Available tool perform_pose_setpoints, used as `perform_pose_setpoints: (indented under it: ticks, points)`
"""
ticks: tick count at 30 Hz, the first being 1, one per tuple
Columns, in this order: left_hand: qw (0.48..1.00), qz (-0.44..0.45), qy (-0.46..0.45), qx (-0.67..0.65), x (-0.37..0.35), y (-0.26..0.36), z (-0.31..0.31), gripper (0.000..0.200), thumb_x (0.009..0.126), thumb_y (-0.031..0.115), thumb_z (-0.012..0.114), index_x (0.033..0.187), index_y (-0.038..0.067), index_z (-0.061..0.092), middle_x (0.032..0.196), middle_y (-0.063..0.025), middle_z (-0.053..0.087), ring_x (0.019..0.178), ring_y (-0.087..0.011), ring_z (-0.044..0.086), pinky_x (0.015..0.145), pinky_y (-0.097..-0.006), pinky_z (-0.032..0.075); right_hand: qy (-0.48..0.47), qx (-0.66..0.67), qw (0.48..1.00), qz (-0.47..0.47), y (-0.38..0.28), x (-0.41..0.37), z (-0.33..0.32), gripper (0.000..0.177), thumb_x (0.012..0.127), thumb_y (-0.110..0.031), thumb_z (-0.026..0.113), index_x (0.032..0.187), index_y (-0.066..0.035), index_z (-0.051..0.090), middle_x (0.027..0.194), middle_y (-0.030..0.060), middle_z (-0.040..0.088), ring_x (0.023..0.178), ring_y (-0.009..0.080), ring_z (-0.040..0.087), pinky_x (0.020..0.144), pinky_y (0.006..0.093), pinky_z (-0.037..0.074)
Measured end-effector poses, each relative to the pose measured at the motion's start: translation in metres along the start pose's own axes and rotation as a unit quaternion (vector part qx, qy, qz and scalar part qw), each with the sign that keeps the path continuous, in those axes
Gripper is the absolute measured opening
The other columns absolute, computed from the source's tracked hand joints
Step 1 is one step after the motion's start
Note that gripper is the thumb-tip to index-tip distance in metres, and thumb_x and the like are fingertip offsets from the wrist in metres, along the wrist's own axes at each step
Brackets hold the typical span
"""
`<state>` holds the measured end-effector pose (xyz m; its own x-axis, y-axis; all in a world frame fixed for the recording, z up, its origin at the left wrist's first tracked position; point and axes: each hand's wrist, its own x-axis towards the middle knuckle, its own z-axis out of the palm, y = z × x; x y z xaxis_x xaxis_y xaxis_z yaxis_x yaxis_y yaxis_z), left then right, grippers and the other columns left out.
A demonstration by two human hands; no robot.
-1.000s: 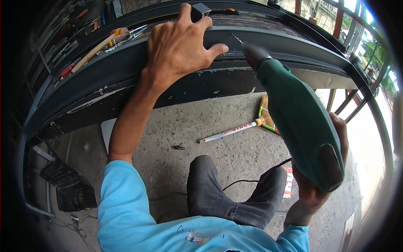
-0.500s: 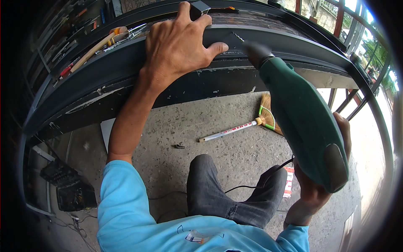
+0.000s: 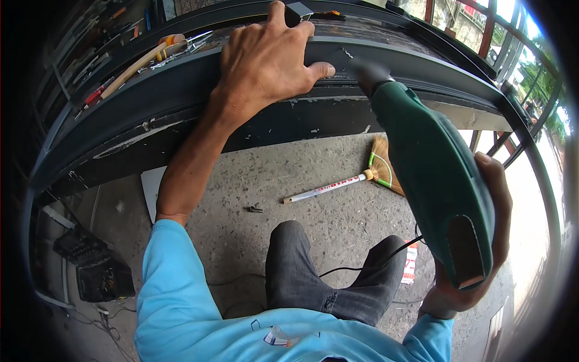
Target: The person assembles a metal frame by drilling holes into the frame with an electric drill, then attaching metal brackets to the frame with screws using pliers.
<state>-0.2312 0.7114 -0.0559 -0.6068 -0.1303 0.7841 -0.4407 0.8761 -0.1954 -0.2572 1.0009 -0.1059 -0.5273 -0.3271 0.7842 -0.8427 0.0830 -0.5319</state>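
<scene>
My right hand is wrapped around the handle of a green corded power drill. Its chuck is blurred, and the short visible stretch of drill bit meets the face of a long dark grey metal profile. Just left of the bit, my left hand grips that profile, fingers over its upper edge and thumb against its front face. By the left index finger is a small grey box-shaped piece. The drill's trigger is hidden from view.
A wooden-handled hammer and screwdrivers lie behind the profile at left. On the floor are a broom, a small dark object and a black toolbox. The drill's black cord crosses my legs.
Less of the drill bit shows outside the profile. The drill's rear end has swung down slightly, its chuck still blurred. My left hand appears slightly farther right in view.
</scene>
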Motion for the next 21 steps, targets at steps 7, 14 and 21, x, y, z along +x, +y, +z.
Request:
perform_pose_setpoints:
  ticks: [7,14,21]
  points:
    - [1.000,0.000,-0.021,-0.004,0.0009,-0.0001,-0.0029,0.070,0.071,0.058,0.074,0.117,0.006,0.066,0.115,-0.0221,0.056,0.082,-0.0357,0.070,0.076,-0.0443,0.057,-0.026,0.022,0.998,-0.060,0.0080,0.0022,0.0034,0.057,0.082,-0.022,0.069,0.133,-0.005,0.050,0.118,0.0181,0.062,0.106,0.0299,0.064,0.089,0.0409,0.056]
    - [1.000,0.011,0.001,-0.007,-0.0013,-0.0017,0.0023,0.070,0.071,0.059,0.074,0.115,0.006,0.066,0.115,-0.0217,0.055,0.082,-0.0347,0.070,0.077,-0.0447,0.057,-0.026,0.041,0.997,-0.061,0.0094,0.0042,0.0021,0.062,0.076,-0.021,0.075,0.131,-0.005,0.052,0.116,0.0175,0.064,0.103,0.0295,0.066,0.089,0.0409,0.055]
    - [1.000,0.004,-0.022,-0.017,0.0000,-0.0011,-0.0019,0.070,0.071,0.059,0.074,0.115,0.006,0.066,0.115,-0.0219,0.055,0.081,-0.0346,0.070,0.077,-0.0445,0.057,-0.027,0.060,0.996,-0.061,0.0101,0.0058,0.0027,0.066,0.071,-0.019,0.081,0.129,-0.004,0.053,0.114,0.0169,0.066,0.101,0.0290,0.067,0.090,0.0408,0.054]
